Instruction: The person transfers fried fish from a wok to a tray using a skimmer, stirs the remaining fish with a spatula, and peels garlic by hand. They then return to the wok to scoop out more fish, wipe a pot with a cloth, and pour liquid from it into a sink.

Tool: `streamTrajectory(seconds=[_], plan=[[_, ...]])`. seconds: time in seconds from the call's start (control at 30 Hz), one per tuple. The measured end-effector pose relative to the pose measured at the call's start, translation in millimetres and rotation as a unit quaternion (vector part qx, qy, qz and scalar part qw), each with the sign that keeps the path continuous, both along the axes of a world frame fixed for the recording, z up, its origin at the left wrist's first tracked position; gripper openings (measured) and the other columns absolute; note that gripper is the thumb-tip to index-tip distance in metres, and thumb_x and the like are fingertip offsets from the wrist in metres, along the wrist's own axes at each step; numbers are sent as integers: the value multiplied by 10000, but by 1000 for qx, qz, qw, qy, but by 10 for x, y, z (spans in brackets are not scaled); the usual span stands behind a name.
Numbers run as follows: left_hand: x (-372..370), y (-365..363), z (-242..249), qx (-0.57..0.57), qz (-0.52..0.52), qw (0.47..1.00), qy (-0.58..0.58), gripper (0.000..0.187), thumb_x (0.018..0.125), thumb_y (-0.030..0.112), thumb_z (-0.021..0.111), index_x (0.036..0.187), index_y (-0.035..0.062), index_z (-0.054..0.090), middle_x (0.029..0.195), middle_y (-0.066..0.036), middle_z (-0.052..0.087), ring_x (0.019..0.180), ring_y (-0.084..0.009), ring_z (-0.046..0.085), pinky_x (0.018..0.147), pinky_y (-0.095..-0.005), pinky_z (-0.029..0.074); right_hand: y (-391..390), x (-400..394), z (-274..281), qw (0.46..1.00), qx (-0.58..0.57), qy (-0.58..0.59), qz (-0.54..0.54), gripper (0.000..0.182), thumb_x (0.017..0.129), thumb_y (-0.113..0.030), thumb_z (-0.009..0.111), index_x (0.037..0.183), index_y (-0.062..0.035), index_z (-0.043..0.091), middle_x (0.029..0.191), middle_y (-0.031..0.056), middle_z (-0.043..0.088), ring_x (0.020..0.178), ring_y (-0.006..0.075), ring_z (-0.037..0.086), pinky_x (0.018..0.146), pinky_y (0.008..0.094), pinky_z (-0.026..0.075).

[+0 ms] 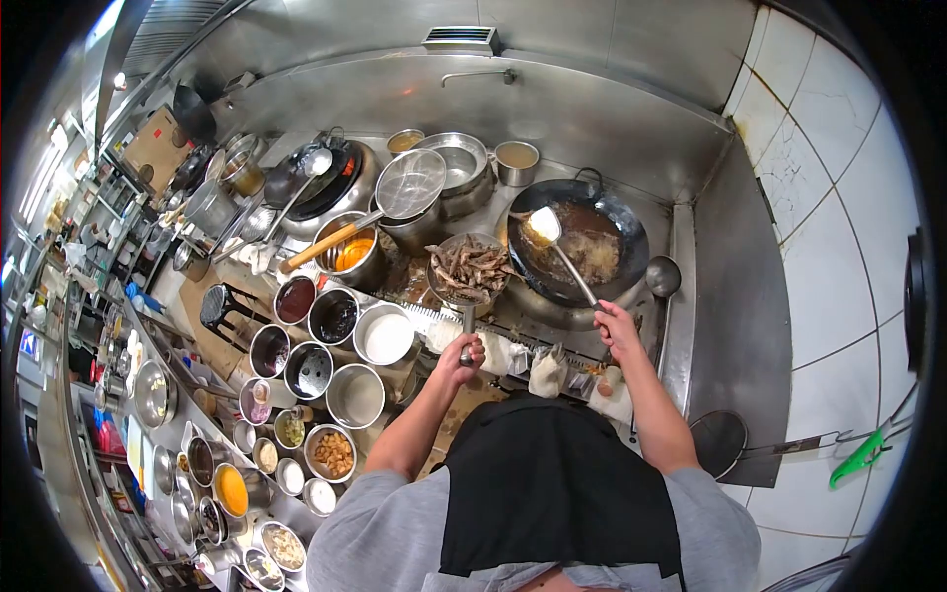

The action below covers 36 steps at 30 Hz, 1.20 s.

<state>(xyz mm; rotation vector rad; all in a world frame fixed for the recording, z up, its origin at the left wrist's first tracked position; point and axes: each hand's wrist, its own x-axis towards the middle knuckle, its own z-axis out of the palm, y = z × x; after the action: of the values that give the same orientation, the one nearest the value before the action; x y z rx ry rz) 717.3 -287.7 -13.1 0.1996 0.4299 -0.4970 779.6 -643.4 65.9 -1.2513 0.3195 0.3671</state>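
Note:
My left hand [464, 360] is wrapped round the handle of a skimmer [469, 320] heaped with browned fried strips [470, 266]. The skimmer is just left of a black wok [633, 232], where dark oil [592, 222] bubbles and foams. In my right hand [618, 331] is the handle of a wok spatula [572, 268]. Its shiny head reaches over the left part of the wok, close to the oil. Both hands are closed, on opposite sides of my black apron [562, 483].
A wire strainer with a wooden handle [335, 244] lies across pots behind the skimmer. A ladle [663, 276] rests right of the wok. Seasoning pots [385, 333] crowd the left side. Another wok [291, 183] stands farther left. A tiled wall [829, 326] bounds the right.

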Motion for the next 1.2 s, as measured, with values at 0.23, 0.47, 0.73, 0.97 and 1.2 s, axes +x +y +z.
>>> streamTrajectory(seconds=[0.23,0.47,0.73,0.97,1.2], plan=[[-5,30,-25,7,-7,1000,9,151,851,60,540,757,63,422,598,5,394,501,-95,399,440,-218,365,-60,68,-234,933,-293,-208,-17,407,818,-64,596,1217,-13,536,939,107,635,790,178,606,684,278,477],[-51,36,-19,10,-3,1000,18,143,840,53,557,774,52,431,600,-3,405,501,-100,412,442,-218,369,143,126,105,849,-498,-177,-20,414,780,-81,636,1185,-34,562,1080,143,641,991,227,620,848,334,460],[-41,33,-30,9,9,1000,21,127,830,31,560,793,42,439,626,-14,425,506,-99,415,436,-217,368,113,114,-99,892,-396,-219,9,390,798,-76,626,1178,-14,566,1031,118,644,931,196,611,828,294,452],[52,57,-34,42,10,999,8,132,824,25,559,810,52,431,636,-21,430,504,-101,415,427,-217,360,112,-198,86,906,-344,-246,31,391,809,-91,628,1189,-20,566,1038,121,637,937,182,602,830,280,444],[-46,77,38,73,12,997,-38,157,824,30,563,799,65,412,644,-17,421,499,-104,409,426,-225,352,272,-597,621,904,-339,-252,66,380,818,-68,611,1193,-29,564,1075,143,634,995,225,610,863,299,444]])
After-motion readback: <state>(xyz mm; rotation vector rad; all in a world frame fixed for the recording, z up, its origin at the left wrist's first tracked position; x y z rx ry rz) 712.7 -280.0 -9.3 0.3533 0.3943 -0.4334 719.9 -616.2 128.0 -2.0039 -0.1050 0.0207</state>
